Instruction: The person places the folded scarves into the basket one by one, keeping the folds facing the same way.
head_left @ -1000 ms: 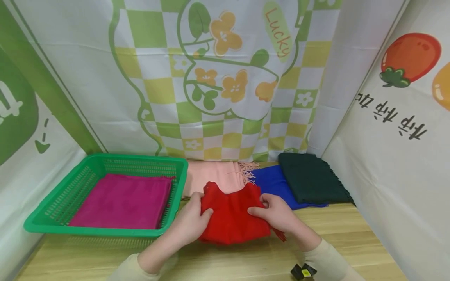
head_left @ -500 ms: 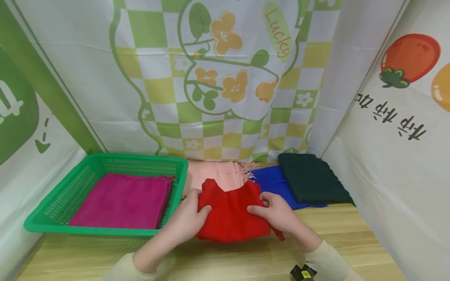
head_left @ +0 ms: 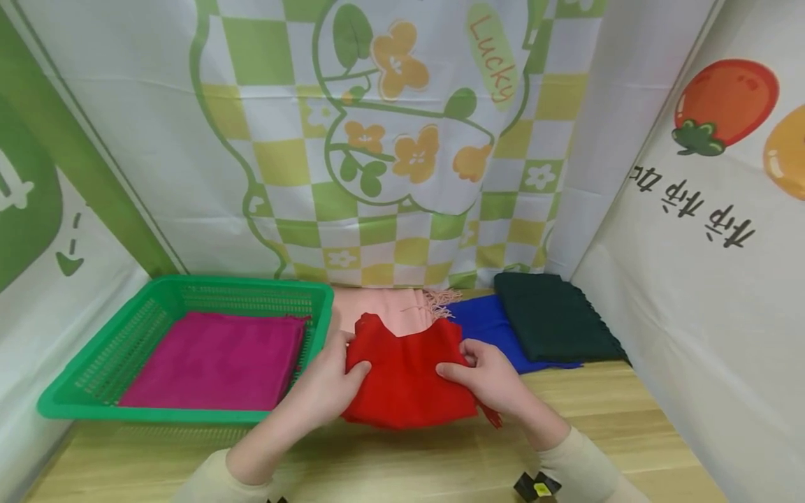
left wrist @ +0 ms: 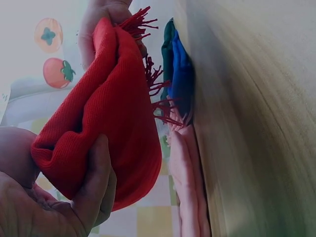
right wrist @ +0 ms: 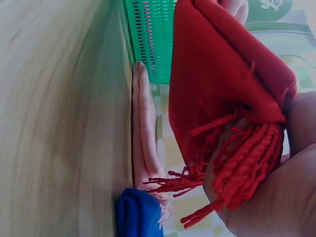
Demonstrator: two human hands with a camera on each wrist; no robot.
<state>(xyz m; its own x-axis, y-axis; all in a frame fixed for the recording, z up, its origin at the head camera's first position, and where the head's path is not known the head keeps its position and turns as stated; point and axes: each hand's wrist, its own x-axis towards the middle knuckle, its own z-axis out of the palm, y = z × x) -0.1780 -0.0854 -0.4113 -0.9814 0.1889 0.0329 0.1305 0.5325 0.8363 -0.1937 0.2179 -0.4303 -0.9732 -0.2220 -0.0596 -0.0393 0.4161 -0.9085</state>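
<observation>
Red scarf [head_left: 405,377] has drifted a bit left over the last second, toward the green basket [head_left: 189,412], and it's lifted off the desk [head_left: 440,461]; both wrist views show a gap between cloth and wood. Both hands have moved with it.

Left hand [head_left: 323,384] grips the scarf's left edge, thumb on top and fingers curled under the fold [left wrist: 94,182]. Right hand [head_left: 490,381] pinches the right edge where the red fringe [right wrist: 232,173] hangs out between the fingers. So both hands are clenched on the same folded bundle, carrying it.

Scarf sits mid-desk, just right of the basket's near right corner, in front of the pink scarf [head_left: 383,311]. Blue scarf [head_left: 490,328] and dark green scarf [head_left: 553,321] lie along the back edge toward the right corner, untouched. The basket at the left edge holds a folded magenta scarf [head_left: 216,360].

My read: the folded red piece looks to be in transit leftward, fold holding so far; not yet over the basket rim.
</observation>
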